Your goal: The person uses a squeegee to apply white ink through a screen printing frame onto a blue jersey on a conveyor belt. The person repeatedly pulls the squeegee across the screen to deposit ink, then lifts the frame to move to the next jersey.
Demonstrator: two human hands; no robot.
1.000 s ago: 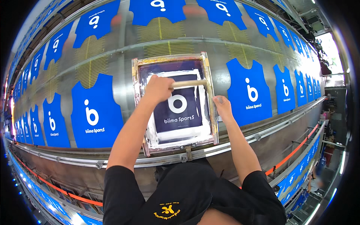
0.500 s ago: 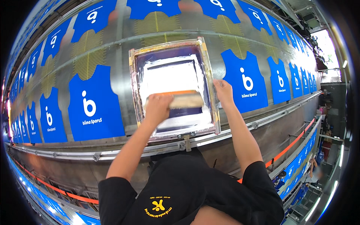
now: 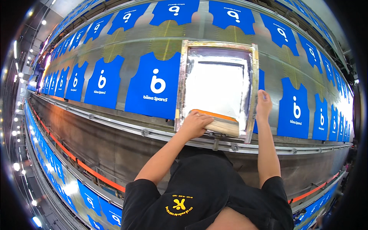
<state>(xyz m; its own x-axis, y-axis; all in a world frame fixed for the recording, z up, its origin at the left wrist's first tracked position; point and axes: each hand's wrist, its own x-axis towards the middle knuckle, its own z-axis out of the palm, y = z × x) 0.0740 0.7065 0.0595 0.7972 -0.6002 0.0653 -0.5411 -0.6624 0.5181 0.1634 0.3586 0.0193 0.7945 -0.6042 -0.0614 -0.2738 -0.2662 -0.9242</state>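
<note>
Squeegee lies inside the wooden screen frame, across its near end at six o'clock. The frame also holds white ink, spread over nearly all the mesh, with a purple strip showing at twelve. At the frame's seven, the left hand grips the squeegee's left end, fingers closed over it; the tool extends toward that hand's three o'clock and lies at eight from the right hand. The right hand, fingers curled, is just beside the frame's outer right edge; whether it pinches anything, I cannot tell. The squeegee's body is pale, worn wood, with an orange edge on its far side. At nine o'clock, a blue garment piece with a white motif lies on the metal table; similar pieces line the far side, upside down.
</note>
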